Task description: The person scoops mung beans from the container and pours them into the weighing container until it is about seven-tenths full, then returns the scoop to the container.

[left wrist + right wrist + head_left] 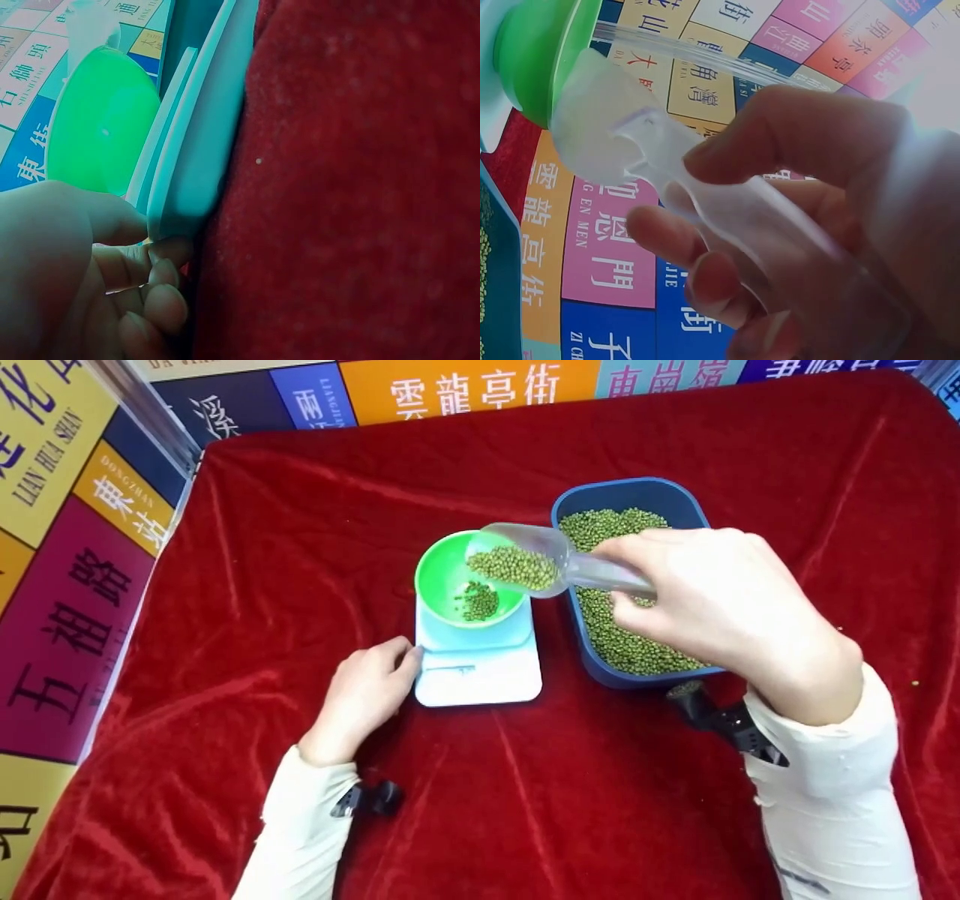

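Note:
My right hand (712, 585) grips the handle of a clear plastic scoop (536, 540), which carries green mung beans (514, 566). The scoop's mouth is over the right rim of a green bowl (439, 574). A small heap of beans (480, 601) lies in that bowl, which sits on a white kitchen scale (480, 682). At the scale's left edge, my left hand (367, 694) pinches its side between thumb and fingers, as the left wrist view shows. In the right wrist view, the scoop (727, 210) lies across the curled fingers under the thumb.
Right of the scale stands a blue tub (592, 664) of mung beans, partly behind my right hand. A red velvet cloth (465, 795) covers the table, with a few stray beans on it. Printed panels (480, 390) stand behind and at the left.

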### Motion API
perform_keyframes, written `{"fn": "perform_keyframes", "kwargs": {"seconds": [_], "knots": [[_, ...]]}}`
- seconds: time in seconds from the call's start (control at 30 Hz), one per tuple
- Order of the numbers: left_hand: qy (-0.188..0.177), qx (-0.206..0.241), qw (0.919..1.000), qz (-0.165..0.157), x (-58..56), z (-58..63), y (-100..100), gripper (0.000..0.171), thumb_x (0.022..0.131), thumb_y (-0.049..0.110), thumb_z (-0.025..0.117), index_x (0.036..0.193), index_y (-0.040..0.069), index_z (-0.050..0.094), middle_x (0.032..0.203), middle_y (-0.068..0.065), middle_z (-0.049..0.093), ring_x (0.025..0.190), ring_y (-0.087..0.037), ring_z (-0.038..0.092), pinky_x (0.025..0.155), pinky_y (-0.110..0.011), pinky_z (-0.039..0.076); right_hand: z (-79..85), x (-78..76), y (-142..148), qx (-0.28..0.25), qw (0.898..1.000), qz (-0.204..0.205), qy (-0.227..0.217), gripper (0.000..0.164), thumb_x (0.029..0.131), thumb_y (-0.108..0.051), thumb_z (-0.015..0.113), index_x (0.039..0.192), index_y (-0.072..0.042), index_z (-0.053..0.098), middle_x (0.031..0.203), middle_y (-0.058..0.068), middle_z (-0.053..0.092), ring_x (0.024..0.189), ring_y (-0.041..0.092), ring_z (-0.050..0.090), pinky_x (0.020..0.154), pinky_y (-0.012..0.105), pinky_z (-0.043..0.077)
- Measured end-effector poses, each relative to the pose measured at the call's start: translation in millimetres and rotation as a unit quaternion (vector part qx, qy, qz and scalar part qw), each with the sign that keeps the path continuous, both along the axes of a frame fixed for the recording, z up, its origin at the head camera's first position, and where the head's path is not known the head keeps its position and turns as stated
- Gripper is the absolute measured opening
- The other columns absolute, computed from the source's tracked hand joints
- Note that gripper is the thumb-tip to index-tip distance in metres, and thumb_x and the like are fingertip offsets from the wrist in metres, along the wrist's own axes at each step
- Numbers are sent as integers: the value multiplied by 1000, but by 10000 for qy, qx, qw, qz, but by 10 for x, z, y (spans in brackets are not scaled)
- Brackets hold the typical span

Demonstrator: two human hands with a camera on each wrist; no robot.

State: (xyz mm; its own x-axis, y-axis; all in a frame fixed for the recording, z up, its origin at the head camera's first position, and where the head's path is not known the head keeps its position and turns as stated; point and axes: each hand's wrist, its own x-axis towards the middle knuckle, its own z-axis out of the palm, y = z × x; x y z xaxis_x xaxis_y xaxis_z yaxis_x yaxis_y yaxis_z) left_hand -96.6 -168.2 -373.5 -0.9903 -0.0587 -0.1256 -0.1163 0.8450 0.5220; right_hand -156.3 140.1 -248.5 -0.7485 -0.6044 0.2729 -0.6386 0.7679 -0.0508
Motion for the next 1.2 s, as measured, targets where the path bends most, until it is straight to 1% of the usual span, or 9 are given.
{"fn": "perform_keyframes", "kwargs": {"seconds": [0.2, 0.4, 0.57, 0.77, 0.93, 1.07, 1.2], "knots": [[31, -48, 10000, -16, -3, -10, -5, 34, 95, 39, 40, 68, 21, 51, 47, 3, 51, 48, -14, 51, 54, -32, 40, -1, -32, 58, -33, 9999, -46, -110, 25, 79, -31, 57, 103, -30, 63, 66, -14, 59, 47, 13, 43, 44, 31, 32], [101, -60, 9999, -29, 3, -18, -7, 33, 94, 38, 41, 68, 21, 51, 46, 4, 50, 48, -13, 51, 54, -32, 40, -1, -45, 88, -39, 10000, -61, -36, 25, 80, -36, 61, 105, -36, 64, 69, -21, 58, 49, 9, 43, 46, 30, 31], [110, -36, 9999, -24, 5, -20, -10, 34, 94, 38, 41, 68, 21, 52, 46, 4, 50, 47, -13, 51, 53, -31, 40, 3, -38, 91, -39, 10000, -20, 9, 26, 81, -38, 62, 107, -37, 64, 75, -21, 61, 53, 7, 45, 46, 31, 33], [122, -64, 9999, -49, -2, -14, -5, 34, 94, 38, 41, 68, 21, 52, 47, 4, 51, 49, -14, 51, 53, -32, 40, 10, -26, 95, -91, 9999, -117, -59, 26, 82, -41, 63, 108, -37, 63, 78, -22, 62, 55, 6, 48, 48, 31, 34], [115, -98, 9999, -50, -4, -15, -5, 34, 94, 39, 41, 68, 21, 52, 48, 4, 51, 50, -15, 51, 53, -32, 39, -20, -28, 77, -146, 9998, -117, 83, 27, 82, -44, 64, 108, -37, 63, 79, -21, 62, 55, 6, 48, 48, 31, 34], [115, -94, 9999, -32, 0, -21, -8, 34, 94, 39, 40, 68, 21, 52, 49, 3, 51, 51, -15, 51, 53, -31, 39, -49, -30, 58, -193, 9995, -78, 245, 29, 81, -43, 66, 109, -35, 63, 82, -19, 64, 56, 6, 51, 46, 31, 34], [139, -108, 9998, -35, 2, -22, -8, 34, 94, 39, 41, 68, 21, 52, 49, 3, 51, 52, -16, 51, 54, -32, 39, -61, -30, 44, -233, 9991, -30, 354, 31, 80, -41, 67, 110, -34, 63, 87, -15, 66, 61, 7, 55, 46, 33, 36]]}}
